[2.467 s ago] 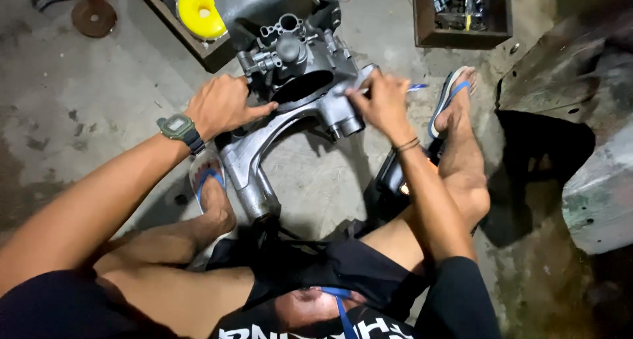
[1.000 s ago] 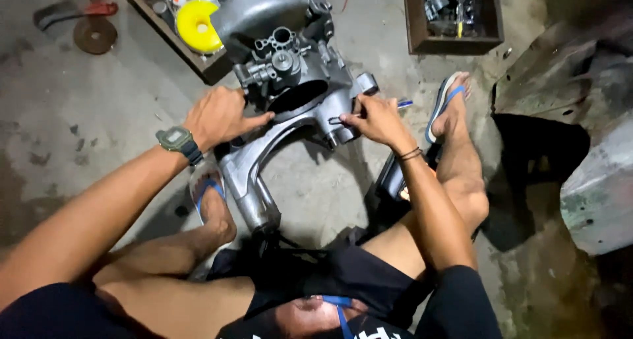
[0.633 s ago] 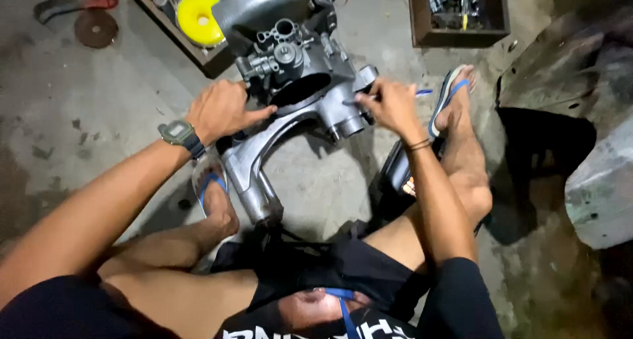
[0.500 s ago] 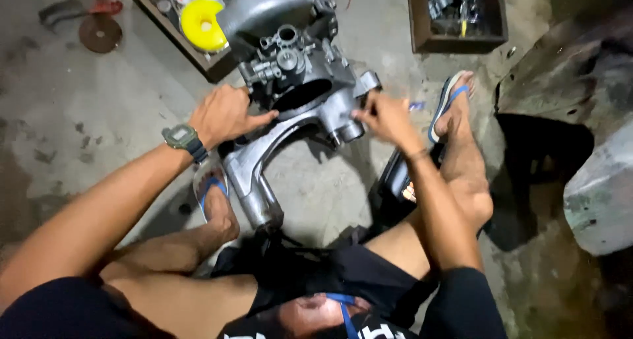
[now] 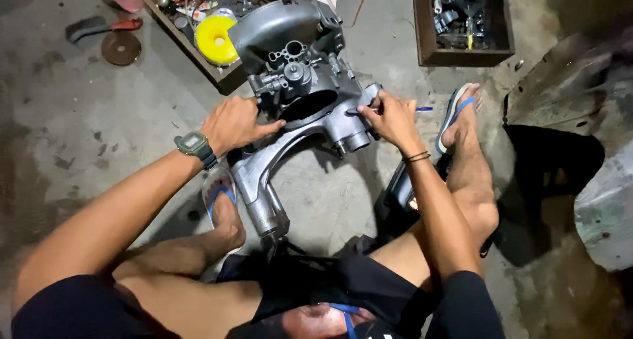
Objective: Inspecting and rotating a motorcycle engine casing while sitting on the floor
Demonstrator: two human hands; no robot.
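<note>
Barely anything shifted: my left hand (image 5: 232, 123) still presses flat on the engine casing (image 5: 300, 108), right hand (image 5: 393, 118) pinching its right edge; casing runs lengthwise toward me.

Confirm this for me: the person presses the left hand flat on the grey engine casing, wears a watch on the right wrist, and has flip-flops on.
Wrong on one point: in the head view, the watch sits on the left wrist, behind the left hand on the engine casing. The rest stands.
</note>
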